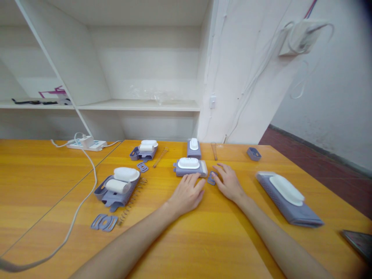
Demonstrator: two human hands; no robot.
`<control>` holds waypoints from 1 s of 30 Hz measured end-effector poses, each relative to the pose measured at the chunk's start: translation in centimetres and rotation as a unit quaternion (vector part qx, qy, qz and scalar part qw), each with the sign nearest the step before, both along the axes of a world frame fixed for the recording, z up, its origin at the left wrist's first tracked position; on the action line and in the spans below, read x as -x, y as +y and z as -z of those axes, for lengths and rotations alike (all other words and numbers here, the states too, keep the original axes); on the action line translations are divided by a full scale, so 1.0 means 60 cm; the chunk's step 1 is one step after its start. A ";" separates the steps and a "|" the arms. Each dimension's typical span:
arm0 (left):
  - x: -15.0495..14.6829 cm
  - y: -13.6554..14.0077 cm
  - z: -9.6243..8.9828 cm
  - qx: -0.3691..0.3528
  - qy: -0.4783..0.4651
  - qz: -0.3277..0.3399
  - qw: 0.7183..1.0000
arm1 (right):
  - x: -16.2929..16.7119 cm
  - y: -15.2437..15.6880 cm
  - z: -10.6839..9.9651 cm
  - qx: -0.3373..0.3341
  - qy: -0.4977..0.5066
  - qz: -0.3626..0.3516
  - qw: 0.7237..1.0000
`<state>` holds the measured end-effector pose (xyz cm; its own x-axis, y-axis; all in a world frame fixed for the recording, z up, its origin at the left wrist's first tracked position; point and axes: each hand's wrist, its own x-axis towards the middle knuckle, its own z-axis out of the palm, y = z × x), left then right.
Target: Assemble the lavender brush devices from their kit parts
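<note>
In the middle of the table lies a grey-purple plastic housing [200, 169] with a white oval brush-like piece [188, 163] on top. My left hand [187, 193] rests palm down in front of it, fingers outstretched, fingertips at its near edge. To its right my right hand [227, 181] is spread, its thumb by a small flat slotted plate [212, 178]; whether it touches the plate I cannot tell. Beyond the right hand lies a coil spring [214, 151]. A second housing [194, 154] with a white piece stands behind the first.
At left are two part groups with housings [116, 199], white rollers [117, 186], springs [132, 203] and slotted plates [104, 223]. A longer housing [286, 201] lies right, a small cup-like part [254, 154] behind it. A power strip [97, 145] trails a white cable [77, 217].
</note>
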<state>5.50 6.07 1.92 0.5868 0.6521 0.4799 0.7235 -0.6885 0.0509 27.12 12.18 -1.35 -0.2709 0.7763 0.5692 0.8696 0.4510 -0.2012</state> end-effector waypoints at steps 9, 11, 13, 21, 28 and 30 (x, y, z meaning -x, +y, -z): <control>0.004 0.001 -0.005 0.076 0.023 0.065 0.995 | -0.004 0.028 0.011 0.118 -0.009 0.148 0.982; 0.005 0.004 -0.005 0.088 0.028 0.078 0.993 | -0.005 0.038 0.011 0.136 -0.008 0.161 0.978; 0.006 0.005 -0.005 0.094 0.037 0.090 0.991 | -0.003 0.048 0.009 0.143 -0.024 0.156 0.977; 0.004 0.006 -0.001 0.115 0.027 0.085 0.989 | 0.005 0.078 0.007 0.142 -0.017 0.177 0.974; 0.001 0.001 -0.005 0.107 0.002 0.036 0.994 | 0.008 0.062 -0.003 0.049 -0.023 0.161 0.985; 0.000 0.000 -0.004 0.104 0.000 0.023 0.994 | 0.013 0.057 -0.008 0.057 -0.049 0.162 0.984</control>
